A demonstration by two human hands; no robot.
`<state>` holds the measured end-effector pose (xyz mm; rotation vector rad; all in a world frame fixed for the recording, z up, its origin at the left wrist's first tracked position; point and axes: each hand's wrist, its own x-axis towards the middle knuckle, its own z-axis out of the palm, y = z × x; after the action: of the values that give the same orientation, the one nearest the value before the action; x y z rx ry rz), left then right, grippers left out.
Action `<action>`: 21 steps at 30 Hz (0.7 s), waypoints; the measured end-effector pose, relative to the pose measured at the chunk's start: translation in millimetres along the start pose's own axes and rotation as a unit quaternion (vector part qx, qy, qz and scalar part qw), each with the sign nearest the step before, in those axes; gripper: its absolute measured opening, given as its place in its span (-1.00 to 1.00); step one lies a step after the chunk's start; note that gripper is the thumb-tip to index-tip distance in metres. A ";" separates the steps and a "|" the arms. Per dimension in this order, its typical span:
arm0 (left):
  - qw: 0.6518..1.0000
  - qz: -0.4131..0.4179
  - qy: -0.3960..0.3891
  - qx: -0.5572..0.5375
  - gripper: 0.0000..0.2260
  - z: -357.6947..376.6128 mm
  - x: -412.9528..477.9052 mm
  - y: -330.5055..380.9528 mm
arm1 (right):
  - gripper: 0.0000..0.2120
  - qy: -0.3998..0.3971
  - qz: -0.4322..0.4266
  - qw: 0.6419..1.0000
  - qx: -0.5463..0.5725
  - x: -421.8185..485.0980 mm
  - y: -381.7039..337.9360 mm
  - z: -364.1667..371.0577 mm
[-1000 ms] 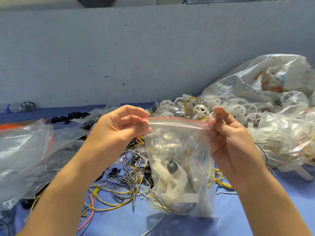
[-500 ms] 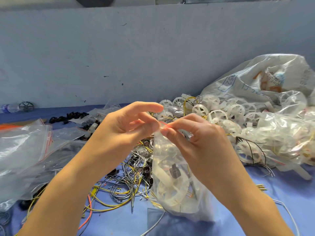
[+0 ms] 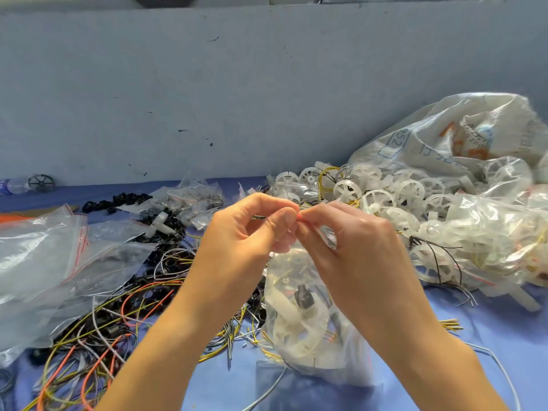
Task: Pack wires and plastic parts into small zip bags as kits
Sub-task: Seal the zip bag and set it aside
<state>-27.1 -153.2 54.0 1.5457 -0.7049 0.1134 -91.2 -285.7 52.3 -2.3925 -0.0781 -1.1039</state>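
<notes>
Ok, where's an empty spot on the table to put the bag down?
Best: the bare blue table at front right, between the right forearm and the white wheels; only a thin grey wire crosses it. A smaller gap sits front centre, between the tangled wires and the zip bag. The left is crowded with wires and empty bags.

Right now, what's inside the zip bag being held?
Through the clear zip bag: a white spoked wheel, a small black part and thin yellow wires. The right hand and the left hand pinch its top; the right forearm covers its right side, so contents there cannot be seen.
</notes>
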 end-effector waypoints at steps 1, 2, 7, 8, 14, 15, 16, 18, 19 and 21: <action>1.000 0.014 0.014 0.020 -0.94 3.4 -1.0 -1.3 | -0.87 0.001 -0.002 1.000 -0.025 -0.7 -1.0 -0.9; 0.998 0.027 0.030 0.040 -0.92 6.4 -2.0 -2.3 | -0.86 0.002 -0.006 0.999 -0.049 -0.7 -1.9 -2.2; 0.984 0.080 0.089 0.135 -0.91 11.1 -4.4 -2.3 | -0.77 -0.005 -0.024 0.994 -0.107 3.3 -1.0 -13.2; 0.982 0.084 0.100 0.138 -0.92 10.1 -3.9 -2.4 | -0.77 -0.009 -0.023 0.994 -0.105 3.9 0.0 -15.4; 0.981 0.087 0.118 0.128 -0.91 3.0 -1.1 -3.0 | -0.85 -0.013 -0.016 0.996 -0.085 5.8 12.3 -23.4; 0.981 0.085 0.121 0.126 -0.90 1.2 -0.3 -3.4 | -0.86 -0.011 -0.014 0.997 -0.079 6.5 14.7 -24.6; 0.981 0.083 0.125 0.122 -0.89 -1.2 0.5 -4.0 | -0.88 -0.008 -0.013 0.997 -0.074 7.1 16.8 -25.9; 0.981 0.080 0.135 0.117 -0.90 -5.8 2.8 -5.5 | -0.91 0.001 -0.011 0.997 -0.071 8.0 20.6 -28.8; 0.980 0.078 0.141 0.117 -0.89 -8.0 3.9 -6.3 | -0.91 0.003 -0.013 0.997 -0.072 8.4 22.7 -30.0; 0.979 0.072 0.151 0.115 -0.87 -11.7 5.5 -8.5 | -0.91 -0.002 -0.011 0.997 -0.073 8.9 26.6 -31.7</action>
<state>-14.5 -144.8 50.8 1.6501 -0.5752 0.5431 -100.7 -325.0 65.0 -2.5293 -0.0269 -1.1514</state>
